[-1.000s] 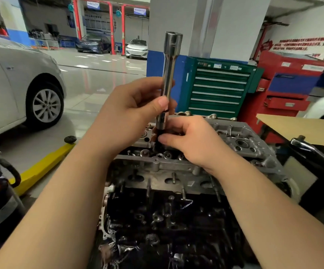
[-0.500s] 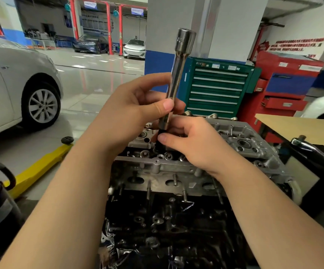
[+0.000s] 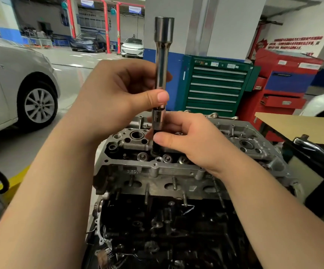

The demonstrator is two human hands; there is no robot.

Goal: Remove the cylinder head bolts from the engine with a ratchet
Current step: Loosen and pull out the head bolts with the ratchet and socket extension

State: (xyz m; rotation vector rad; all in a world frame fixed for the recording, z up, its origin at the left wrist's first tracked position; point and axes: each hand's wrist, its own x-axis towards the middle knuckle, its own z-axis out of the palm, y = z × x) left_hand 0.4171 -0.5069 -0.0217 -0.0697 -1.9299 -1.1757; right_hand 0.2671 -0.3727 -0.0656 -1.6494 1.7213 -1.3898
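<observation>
Head view. An extension bar [image 3: 162,61] stands nearly upright over the cylinder head [image 3: 157,171] of the engine [image 3: 167,220], its long axis vertical, with the open drive end at the top. A chrome socket [image 3: 158,118] sits at the bar's lower end, and a dark tip below it meets the head among the valve gear — whether it is seated on a bolt cannot be told, since the bolt itself is hidden. The left hand [image 3: 118,98] grips the bar at mid-length, thumb pressed across its front and fingers curled behind. The right hand [image 3: 192,140] pinches the lower part just beneath the socket, thumb in front. Both hands lie directly on the tool; the right is the nearer to the contact point, which lies straight below it. No ratchet handle is visible on the top end. Judged from this, the step in hand is aligning the tool down onto a bolt. Behind stand a green tool chest [image 3: 215,86] and a red cabinet [image 3: 281,88]; a grey car [image 3: 11,84] is at left.
</observation>
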